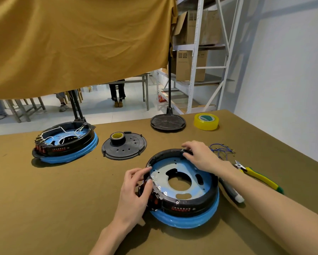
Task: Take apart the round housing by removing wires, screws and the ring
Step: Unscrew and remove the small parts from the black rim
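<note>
Housing (184,188) sits near the front of the table (44,199), black ring (165,153) on top of a blue base, and we hold it from both sides in the one head view we have. Our left hand (136,194) curls round the near-left rim, thumb and fingers pinching the edge by the terminal block; we judge this steadies the housing while the ring is worked loose. Our right hand (200,157) reaches over the far rim, fingers bent down and gripping the ring at its top edge — probably feeling for where it lifts. No wires show inside this housing; a bundle of blue wires (221,151) lies just beyond the right hand, so that step looks done. Small screws (177,202) appear seated in the ring, and they may hold it down.

Around it: a second housing (66,142) at far left with white wires inside; a black cover (124,146) with a tape roll (117,138) on it; another black disc (168,122) farther back; yellow tape (206,121) beside that. Cutters (257,176) with yellow handles lie right of our forearm, and a white-tipped tool (231,192) lies partly under it — the arm would have to lift to reach either.
</note>
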Tool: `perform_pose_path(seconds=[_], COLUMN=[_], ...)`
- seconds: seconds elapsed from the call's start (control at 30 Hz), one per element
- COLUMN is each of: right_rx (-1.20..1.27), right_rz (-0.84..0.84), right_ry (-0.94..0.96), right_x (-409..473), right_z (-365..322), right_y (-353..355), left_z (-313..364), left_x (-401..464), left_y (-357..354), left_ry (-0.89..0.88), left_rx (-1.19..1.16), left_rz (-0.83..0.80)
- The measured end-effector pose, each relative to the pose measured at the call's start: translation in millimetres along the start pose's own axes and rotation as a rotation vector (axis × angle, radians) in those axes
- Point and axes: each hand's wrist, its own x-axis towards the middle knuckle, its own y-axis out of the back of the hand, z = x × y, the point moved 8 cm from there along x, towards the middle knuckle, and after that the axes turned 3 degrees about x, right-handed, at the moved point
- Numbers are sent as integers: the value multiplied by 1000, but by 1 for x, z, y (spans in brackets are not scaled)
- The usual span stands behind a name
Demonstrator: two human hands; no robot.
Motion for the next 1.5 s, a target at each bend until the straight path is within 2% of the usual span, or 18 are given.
perform_pose_path(seconds=[0.07,0.13,0.37,0.67,0.77,0.87,0.93,1.37,1.5], right_rx=[-39,-50,80,46,246,103,-41,201,256], right_rz=[90,90,-128,138,10,-129,-141,-197,-193], right_ry=[46,94,148,192,217,363,412,217,256], right_x=[-10,-30,-87,-63,-87,-111,-112,-103,-103], right_z=[-17,-30,-48,-34,-53,-73,-73,-30,-33], right_y=[2,-2,-23,7,-10,-32,-35,-24,-18], left_z=[3,5,11,27,28,27,25,46,53], left_x=[-2,-2,-1,-11,-11,-9,-8,-10,-7], left_y=[-1,-2,3,6,5,4,3,-14,-16], left_ry=[-35,-65,-170,-298,-358,-377,-380,-470,-459], left_rx=[23,25,115,379,406,399,401,455,452], left_rz=[-17,-29,-41,9,-9,-22,-31,-85,-61])
